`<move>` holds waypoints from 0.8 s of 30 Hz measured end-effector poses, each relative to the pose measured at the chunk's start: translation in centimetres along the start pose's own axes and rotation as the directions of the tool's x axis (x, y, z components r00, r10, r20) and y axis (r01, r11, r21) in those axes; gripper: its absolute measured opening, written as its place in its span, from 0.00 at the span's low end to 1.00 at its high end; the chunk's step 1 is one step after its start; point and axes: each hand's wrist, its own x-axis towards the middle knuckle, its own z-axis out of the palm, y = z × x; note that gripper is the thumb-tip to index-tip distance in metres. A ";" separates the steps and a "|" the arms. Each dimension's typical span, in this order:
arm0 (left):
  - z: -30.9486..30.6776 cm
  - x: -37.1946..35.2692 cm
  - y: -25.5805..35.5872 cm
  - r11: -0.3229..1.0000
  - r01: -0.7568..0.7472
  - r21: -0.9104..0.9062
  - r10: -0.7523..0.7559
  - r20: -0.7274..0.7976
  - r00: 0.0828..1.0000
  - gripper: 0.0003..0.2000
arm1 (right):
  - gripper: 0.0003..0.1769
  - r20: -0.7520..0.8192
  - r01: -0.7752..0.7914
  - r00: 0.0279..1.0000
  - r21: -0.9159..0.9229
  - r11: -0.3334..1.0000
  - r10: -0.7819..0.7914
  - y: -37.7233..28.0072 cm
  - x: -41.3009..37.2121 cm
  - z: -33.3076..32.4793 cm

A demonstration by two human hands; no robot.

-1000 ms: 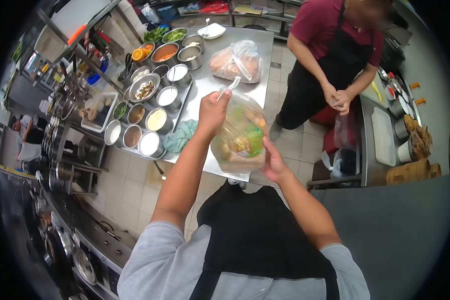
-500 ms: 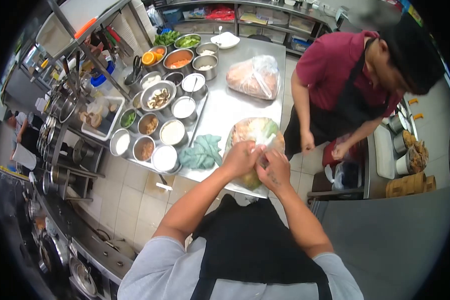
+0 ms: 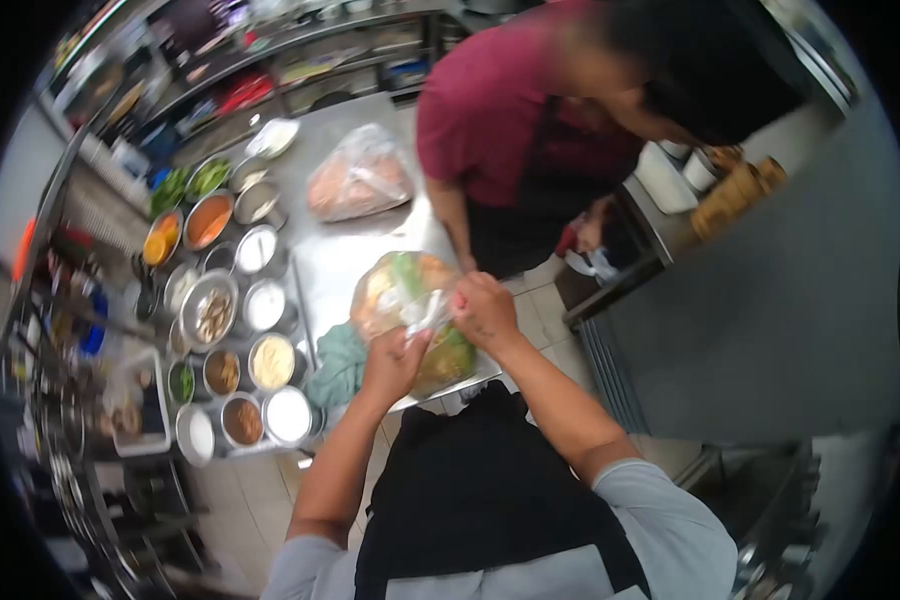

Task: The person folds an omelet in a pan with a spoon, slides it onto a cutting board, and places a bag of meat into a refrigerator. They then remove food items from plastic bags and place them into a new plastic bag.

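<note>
- i see left hand (image 3: pixel 394 362) and right hand (image 3: pixel 484 310) both clamped on the twisted top of the food bag (image 3: pixel 398 288).
- food bag sits at the near edge of the counter (image 3: pixel 335 255), green cloth (image 3: pixel 336 362) just beside it.

At bench (image 3: pixel 320 255) near edge, food bag (image 3: pixel 410 300): thin clear plastic, glossy & crinkled; 2nd bag (image 3: pixel 358 185) toward far edge, same shiny clear film. Bench top is brushed steel w/ dull sheen; round bowls (image 3: pixel 210 312) along its left edge are polished metal, rims brighter. Rag (image 3: pixel 338 360) by near-left corner is soft matt green cloth; apron (image 3: pixel 490 500) matt black fabric, shirt (image 3: pixel 660 520) grey knit.
</note>
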 end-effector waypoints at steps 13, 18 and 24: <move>0.7 -1.3 0.9 0.893 -0.035 0.449 0.049 -0.021 0.999 0.12 | 0.06 0.091 -0.167 0.982 0.041 0.985 0.163 -1.9 -3.3 -2.9; -0.4 -3.3 2.1 0.884 -0.073 0.462 0.099 -0.032 0.995 0.16 | 0.05 0.037 -0.288 0.956 -0.040 0.957 0.290 -1.2 -2.7 -3.1; -1.4 -5.0 1.9 0.863 -0.102 0.495 0.155 -0.066 0.986 0.20 | 0.04 0.008 -0.397 0.917 -0.080 0.914 0.399 1.0 -1.9 -1.5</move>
